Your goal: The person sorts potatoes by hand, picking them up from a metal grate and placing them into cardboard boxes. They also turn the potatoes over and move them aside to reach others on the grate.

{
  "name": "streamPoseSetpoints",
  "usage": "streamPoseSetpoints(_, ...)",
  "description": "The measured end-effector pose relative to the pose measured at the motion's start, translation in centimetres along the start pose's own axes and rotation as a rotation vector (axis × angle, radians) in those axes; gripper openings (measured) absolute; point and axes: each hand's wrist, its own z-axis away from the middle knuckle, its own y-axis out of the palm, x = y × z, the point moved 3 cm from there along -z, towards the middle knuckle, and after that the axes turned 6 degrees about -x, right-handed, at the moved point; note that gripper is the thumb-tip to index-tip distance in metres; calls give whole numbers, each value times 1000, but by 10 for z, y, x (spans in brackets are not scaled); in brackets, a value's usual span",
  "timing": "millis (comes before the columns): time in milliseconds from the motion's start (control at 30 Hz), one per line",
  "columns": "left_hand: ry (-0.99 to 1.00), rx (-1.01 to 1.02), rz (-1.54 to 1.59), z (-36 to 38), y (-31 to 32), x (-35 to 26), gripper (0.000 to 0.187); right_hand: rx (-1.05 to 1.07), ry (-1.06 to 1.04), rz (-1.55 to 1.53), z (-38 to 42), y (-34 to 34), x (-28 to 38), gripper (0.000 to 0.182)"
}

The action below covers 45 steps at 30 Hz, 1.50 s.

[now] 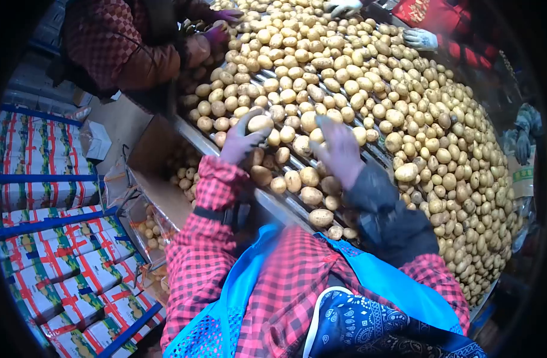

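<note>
Many potatoes (pixel 443 155) are spread over a metal roller table (pixel 369 152) in front of me. Gloved in pinkish purple with grey fingers, my left hand (pixel 245 138) has its thumb and fingers around a pale potato (pixel 260 123) near the table's near-left part. My right hand (pixel 340 149), in a similar glove, is just to the right over the potatoes, back of the hand up. Its fingers are blurred and point up and left, close to another potato (pixel 308 121); whether they grip anything is unclear.
At the left stand stacked printed cartons (pixel 76 262) with red tape. Open cardboard boxes (pixel 151 155) holding potatoes are beside the metal edge (pixel 193 134). A co-worker's checkered sleeve (pixel 106 42) is at the upper left; other people's gloved hands (pixel 420 39) are at the far and right sides.
</note>
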Motion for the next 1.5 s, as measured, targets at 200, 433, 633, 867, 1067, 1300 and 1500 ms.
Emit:
streamPoseSetpoints(200,72,207,1287,97,24,0,78,524,-12,582,-63,89,-29,63)
streamPoseSetpoints(433,14,-62,953,128,16,34,64,123,222,-289,-35,39,-23,61)
streamPoseSetpoints(633,-212,153,1215,156,33,39,68,491,34,-654,22,23,103,72)
streamPoseSetpoints(867,73,-184,979,163,-57,17,58,399,318,-466,12,-3,66,65)
streamPoseSetpoints(1067,37,-1050,403,182,-188,54,52,410,65,423,-28,33,-62,46)
streamPoseSetpoints(1300,-109,-353,472,203,-29,52,59,415,-28,504,-19,48,-62,33)
streamPoseSetpoints(1500,-199,103,432,138,65,26,66,640,-6,481,-34,37,-54,45)
